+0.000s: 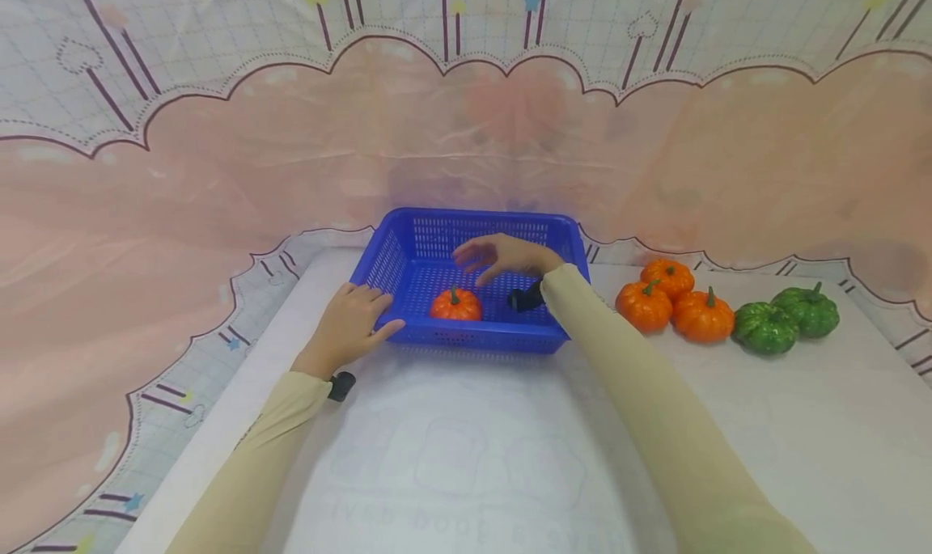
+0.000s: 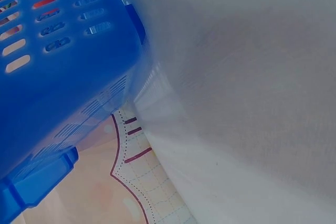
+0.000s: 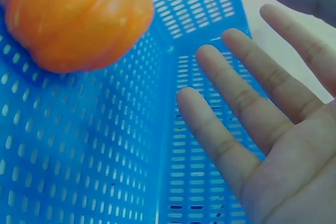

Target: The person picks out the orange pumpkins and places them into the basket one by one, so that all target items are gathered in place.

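Observation:
A blue perforated plastic basket [image 1: 480, 336] stands on the white table, with one small orange pumpkin [image 1: 455, 305] lying inside near its front wall. My left hand [image 1: 351, 323] rests on the basket's front left corner, fingers over the rim and thumb along the front edge. Above the basket's inside hovers my right hand [image 1: 510, 256], its fingers spread and holding nothing. In the right wrist view the orange pumpkin [image 3: 79, 19] sits on the basket floor, apart from the extended fingers [image 3: 241, 100]. The left wrist view shows the outside of the basket wall [image 2: 68, 72].
To the right of the basket, several more orange pumpkins [image 1: 702, 315] sit in a cluster. Beside them are two green pumpkins [image 1: 766, 328]. A patterned cloth [image 1: 510, 150] hangs behind the table [image 1: 466, 457] and along its left side.

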Motion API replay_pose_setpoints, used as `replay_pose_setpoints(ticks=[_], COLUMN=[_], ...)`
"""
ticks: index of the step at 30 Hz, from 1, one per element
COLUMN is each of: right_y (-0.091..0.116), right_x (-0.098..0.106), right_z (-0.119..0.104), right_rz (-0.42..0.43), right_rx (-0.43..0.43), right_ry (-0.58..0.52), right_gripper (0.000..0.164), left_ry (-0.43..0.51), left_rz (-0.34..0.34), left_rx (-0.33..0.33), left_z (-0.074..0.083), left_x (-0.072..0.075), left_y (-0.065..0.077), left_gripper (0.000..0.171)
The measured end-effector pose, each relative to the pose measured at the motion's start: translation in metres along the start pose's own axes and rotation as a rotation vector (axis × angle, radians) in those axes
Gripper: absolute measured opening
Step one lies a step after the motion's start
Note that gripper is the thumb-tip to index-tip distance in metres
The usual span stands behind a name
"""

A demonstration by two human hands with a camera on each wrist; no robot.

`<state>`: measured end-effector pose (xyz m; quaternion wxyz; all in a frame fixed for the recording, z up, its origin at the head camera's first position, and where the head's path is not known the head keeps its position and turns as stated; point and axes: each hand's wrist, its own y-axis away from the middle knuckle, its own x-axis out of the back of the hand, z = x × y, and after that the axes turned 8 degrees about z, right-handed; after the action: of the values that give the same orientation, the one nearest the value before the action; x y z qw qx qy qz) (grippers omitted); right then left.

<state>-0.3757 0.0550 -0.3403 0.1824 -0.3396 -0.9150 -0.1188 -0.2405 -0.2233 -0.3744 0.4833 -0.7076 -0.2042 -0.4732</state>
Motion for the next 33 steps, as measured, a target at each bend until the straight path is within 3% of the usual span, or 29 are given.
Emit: replay_pose_setpoints(ticks=[8, 19, 24, 29, 33], right_y=[0.008, 0.025, 0.036, 0.047, 0.055], right_x=[0.004, 0.011, 0.013, 0.016, 0.019], right_z=[-0.011, -0.030, -0.040, -0.046, -0.048], right_rz=[0.022, 0.014, 0.015, 0.021, 0.024], right_rx=[0.034, 0.075, 0.097, 0.122, 0.131], right_ry=[-0.044, 0.034, 0.061, 0.082, 0.087], right_gripper=[0.058, 0.058, 0.058, 0.057, 0.057], left_ry=[0.011, 0.062, 0.042, 0.008, 0.007], left_rz=[-0.047, -0.046, -0.027, 0.050, 0.069], left_rx=[-0.008, -0.050, -0.044, -0.054, -0.022], left_z=[-0.002, -0.006, -0.010, -0.020, -0.028], left_x=[0.004, 0.018, 0.023, 0.026, 0.027], left_y=[0.000, -0.006, -0.010, -0.015, -0.017], left_gripper=[0.052, 0.046, 0.042, 0.039, 0.040])
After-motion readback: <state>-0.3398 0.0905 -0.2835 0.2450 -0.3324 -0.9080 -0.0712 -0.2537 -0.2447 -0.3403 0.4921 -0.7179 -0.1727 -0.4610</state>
